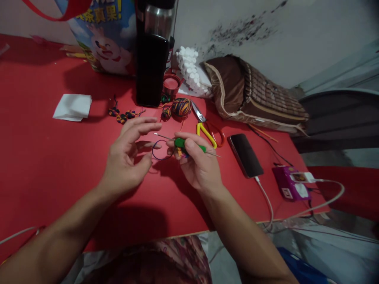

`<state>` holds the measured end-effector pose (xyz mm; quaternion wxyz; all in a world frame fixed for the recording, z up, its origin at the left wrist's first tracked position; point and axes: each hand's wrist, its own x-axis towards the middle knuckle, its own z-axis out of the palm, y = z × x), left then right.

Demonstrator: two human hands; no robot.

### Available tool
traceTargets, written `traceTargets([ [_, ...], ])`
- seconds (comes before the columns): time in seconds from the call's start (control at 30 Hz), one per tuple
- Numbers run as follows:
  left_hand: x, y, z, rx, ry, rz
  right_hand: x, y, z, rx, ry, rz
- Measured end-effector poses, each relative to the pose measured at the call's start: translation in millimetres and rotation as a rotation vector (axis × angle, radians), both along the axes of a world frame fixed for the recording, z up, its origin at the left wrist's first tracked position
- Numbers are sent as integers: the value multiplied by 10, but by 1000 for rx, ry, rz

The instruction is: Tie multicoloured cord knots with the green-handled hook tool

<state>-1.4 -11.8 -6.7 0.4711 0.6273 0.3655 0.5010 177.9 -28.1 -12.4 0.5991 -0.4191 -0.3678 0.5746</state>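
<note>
My right hand [199,161] is closed around the green handle of a crochet hook [181,143], whose thin metal tip points left. Under the handle, in the same fingers, is a small bit of multicoloured crochet work [179,152], mostly covered. From it a dark yarn loop [161,159] bows out towards my left hand [127,154]. That hand's fingers are spread, and whether they touch the loop I cannot tell. Beyond the hands lie a multicoloured yarn ball [181,107], a smaller ball [166,114] and some finished-looking crochet pieces [122,118].
Yellow-and-red-handled scissors [207,134] lie behind my right hand. A charging phone [245,154] and a purple power box [286,183] with cables are at right. A dark phone [151,71] stands upright before a bottle [158,21]. Also on the red table are folded paper [73,107] and a brown quilted bag [251,90].
</note>
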Motion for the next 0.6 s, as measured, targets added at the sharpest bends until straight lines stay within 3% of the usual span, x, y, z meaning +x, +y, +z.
traceTargets([
  [0.1,19,-12,-34,59,4,-20,-9,17,-9,-11,64,10],
  [0.27,-9,5,-108,92,99,196,9,42,-26,-23,61,-23],
  [0.6,146,-85,-238,101,-13,-1,2,58,-72,-19,113,-20],
])
